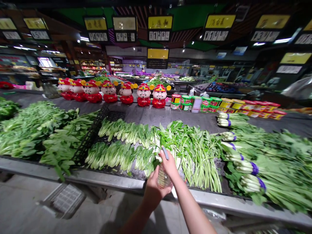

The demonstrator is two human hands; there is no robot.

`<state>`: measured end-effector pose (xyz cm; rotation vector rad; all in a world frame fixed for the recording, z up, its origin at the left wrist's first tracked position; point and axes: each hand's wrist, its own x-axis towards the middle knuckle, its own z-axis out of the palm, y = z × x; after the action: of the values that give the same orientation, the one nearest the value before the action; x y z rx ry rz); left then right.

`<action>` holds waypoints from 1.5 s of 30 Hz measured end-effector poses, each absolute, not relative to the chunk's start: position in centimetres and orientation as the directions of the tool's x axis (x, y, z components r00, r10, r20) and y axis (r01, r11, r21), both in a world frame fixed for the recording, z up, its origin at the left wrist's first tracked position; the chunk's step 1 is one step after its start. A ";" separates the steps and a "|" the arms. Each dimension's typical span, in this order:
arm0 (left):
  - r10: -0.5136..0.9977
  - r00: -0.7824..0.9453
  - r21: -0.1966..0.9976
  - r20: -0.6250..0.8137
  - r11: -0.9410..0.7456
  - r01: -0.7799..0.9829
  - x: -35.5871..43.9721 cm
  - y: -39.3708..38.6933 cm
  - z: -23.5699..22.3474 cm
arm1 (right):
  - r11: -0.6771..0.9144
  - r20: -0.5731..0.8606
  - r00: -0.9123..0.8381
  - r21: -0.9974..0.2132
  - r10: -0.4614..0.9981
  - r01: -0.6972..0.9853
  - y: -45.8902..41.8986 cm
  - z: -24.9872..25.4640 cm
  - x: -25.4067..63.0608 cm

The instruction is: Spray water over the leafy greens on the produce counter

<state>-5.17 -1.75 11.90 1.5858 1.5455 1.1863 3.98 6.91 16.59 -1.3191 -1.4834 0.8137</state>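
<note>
A clear bottle [162, 177] is between my two hands at the front edge of the vegetable stand. My left hand [154, 188] is wrapped round its lower part. My right hand [168, 163] is closed at its upper end, where a grey piece [165, 152] sticks up above the fingers. That looks like a spray top, but the fingers hide most of it. Just beyond my hands lie two rows of small bok choy [119, 154]. Long-stemmed leafy greens [195, 152] lie to the right of the bottle.
Bundles with purple bands [254, 168] lie at the right. A black crate wall [89, 136] separates greens at the left. Red figurines [143, 94] and stacked cans [226, 103] line the back ledge. A metal rail [109, 182] runs along the front, above a grey basket [63, 198] on the floor.
</note>
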 end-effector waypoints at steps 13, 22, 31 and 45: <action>0.979 -0.046 0.908 0.199 -0.167 0.385 -7.0 -2.8 12.4 | 0.161 0.199 0.075 -0.921 0.977 0.354 5.6 16.3 2.5; 0.965 -0.058 0.884 0.254 -0.207 0.419 -8.9 -2.6 13.3 | 0.205 0.230 0.039 -0.922 0.972 0.328 6.2 17.5 0.5; 0.963 -0.125 0.873 0.239 -0.157 0.463 -10.0 -3.3 12.7 | 0.191 0.216 0.029 -0.910 0.976 0.368 5.9 16.7 -1.2; 0.980 -0.161 0.934 0.117 -0.054 0.353 -11.7 -1.5 13.2 | 0.259 0.257 -0.060 -0.883 0.965 0.392 8.5 17.9 -3.8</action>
<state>-11.68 -1.52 13.18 1.4472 1.5684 1.2218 -3.78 8.46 17.86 -1.2828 -1.6187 0.7889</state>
